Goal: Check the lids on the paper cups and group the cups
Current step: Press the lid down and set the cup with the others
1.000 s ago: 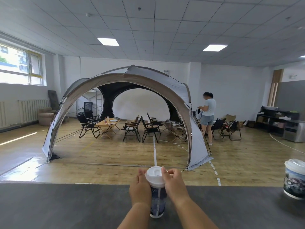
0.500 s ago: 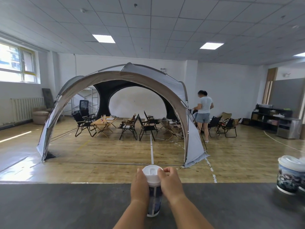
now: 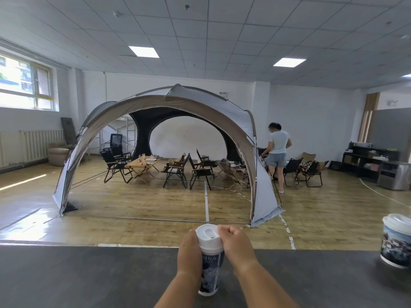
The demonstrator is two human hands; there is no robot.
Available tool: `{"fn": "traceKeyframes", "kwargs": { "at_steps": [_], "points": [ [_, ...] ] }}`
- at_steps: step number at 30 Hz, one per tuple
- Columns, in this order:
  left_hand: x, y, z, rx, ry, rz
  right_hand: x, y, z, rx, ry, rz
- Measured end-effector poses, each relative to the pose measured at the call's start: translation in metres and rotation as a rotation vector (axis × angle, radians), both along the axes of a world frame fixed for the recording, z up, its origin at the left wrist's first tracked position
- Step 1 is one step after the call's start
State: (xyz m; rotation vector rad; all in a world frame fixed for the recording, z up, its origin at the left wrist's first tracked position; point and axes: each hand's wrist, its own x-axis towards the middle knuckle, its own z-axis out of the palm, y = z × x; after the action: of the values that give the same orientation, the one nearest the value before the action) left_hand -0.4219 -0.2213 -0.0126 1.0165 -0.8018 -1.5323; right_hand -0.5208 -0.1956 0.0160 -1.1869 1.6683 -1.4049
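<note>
Bottom centre, cup stood on desk. Left hand fingers wrapped its side; right hand fingers clamped on lid rim. Probably light, thin-walled, crushable: grip mid-body gently, not the lid.

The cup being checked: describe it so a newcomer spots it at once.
Find the long dark grey counter across the foreground. At its middle stands a tall, slim blue-printed paper cup with a white plastic lid, left hand gripping its side, right hand pinching the lid. The wider blue-printed cup at the far right is untouched.
</note>
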Motion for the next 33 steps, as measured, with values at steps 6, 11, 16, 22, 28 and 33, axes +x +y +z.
{"fn": "traceKeyframes", "kwargs": {
  "at_steps": [6,11,16,22,28,33],
  "points": [
    [-0.008,0.015,0.003,-0.082,0.020,0.145,0.025,0.009,-0.015,-0.124,-0.078,-0.059],
    [-0.002,-0.018,-0.012,-0.020,0.087,-0.027,0.003,0.003,-0.008,-0.089,0.007,0.056],
    [0.002,-0.004,0.007,-0.076,-0.004,-0.042,-0.008,-0.001,-0.006,-0.053,0.063,0.163],
    [0.000,-0.010,0.001,-0.199,-0.163,-0.058,-0.025,-0.005,-0.006,-0.020,0.065,0.322],
    [-0.010,0.009,0.007,-0.179,-0.072,0.086,0.006,0.005,-0.034,-0.211,0.044,-0.092],
    [-0.004,0.007,0.012,-0.081,-0.039,0.053,0.005,0.006,-0.029,-0.180,0.055,-0.071]
  ]
}}
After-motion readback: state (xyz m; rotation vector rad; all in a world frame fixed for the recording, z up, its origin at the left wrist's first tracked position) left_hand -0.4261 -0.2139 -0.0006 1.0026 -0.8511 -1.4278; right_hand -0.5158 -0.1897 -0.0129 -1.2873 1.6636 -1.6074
